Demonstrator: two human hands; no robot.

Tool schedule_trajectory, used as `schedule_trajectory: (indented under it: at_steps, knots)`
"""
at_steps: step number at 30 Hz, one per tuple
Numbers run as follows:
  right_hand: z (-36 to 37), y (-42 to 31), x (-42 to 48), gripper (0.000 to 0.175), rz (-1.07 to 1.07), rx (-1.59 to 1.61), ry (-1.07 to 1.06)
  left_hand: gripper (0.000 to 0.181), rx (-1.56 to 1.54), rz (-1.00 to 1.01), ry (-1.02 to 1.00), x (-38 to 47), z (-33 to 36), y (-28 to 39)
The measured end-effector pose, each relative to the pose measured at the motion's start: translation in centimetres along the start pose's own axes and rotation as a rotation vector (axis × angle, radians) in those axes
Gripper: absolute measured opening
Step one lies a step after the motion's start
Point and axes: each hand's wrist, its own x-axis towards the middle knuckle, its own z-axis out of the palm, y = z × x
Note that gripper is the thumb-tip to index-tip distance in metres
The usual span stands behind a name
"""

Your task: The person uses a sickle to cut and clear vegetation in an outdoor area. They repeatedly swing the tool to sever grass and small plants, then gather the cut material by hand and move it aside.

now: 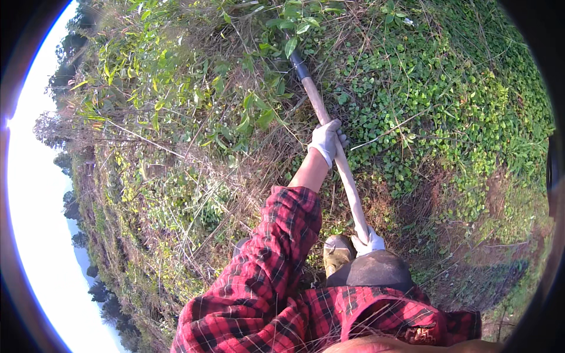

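Note:
My left hand (325, 137), in a pale work glove with a white cuff, is closed around the middle of a long wooden tool handle (351, 189). Lower down, my right hand (371, 243), also gloved, grips the near end of that handle beside my dark-clad knee (371, 271). From there the shaft slants up and away to a black socket (300, 67). Beyond the socket, leaves and stems hide the tool's head, so its kind cannot be told. Leafy green shoots (289, 26) hang over that far end.
Low green ground cover (406, 114) spreads on the right. Tangled dry stems (238, 176) and taller shrubs fill the left. A thin bare twig (393, 129) lies right of the handle. My boot (337, 253) stands near its lower end. Trees (70, 205) edge the bright sky.

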Motion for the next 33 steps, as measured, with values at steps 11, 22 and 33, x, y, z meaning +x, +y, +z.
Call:
schedule_trajectory:
  at_steps: [11, 22, 33]
  knots:
    - [-4.1, 2.7, -1.4, 0.039, 0.078, 0.014, -0.115, 0.021, 0.155, -0.124, -0.25, -10.4, 4.0, -4.7]
    - [-9.7, -13.6, -1.6, 0.046, 0.116, 0.245, -0.547, 0.03, 0.253, 0.175, -0.025, -3.4, 2.5, 9.3]
    - [-16.8, -3.8, -10.6, 0.058, 0.003, -0.302, -0.654, 0.022, -0.068, 0.134, -0.181, -16.3, -2.6, -0.6]
